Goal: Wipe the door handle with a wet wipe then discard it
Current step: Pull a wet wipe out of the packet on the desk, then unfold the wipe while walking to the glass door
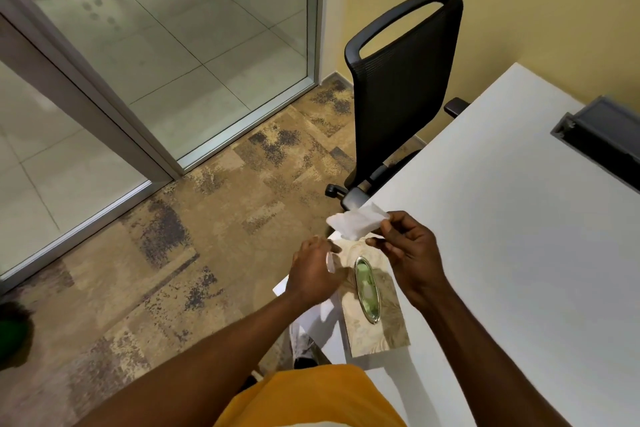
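A smooth white table (519, 236) fills the right side; patterned tan carpet (173, 270) covers the floor to the left, ending at a far glass partition (207, 45) in a metal frame. A black mesh-backed office chair (401, 87) stands at the table's far corner. On the near table edge lies a rectangular beige tissue box (384, 315) with an oval metal-rimmed opening. The right hand (408, 253) pinches a crumpled white wet wipe (356, 222) above the box. The left hand (315, 274) is loosely curled around a small white scrap.
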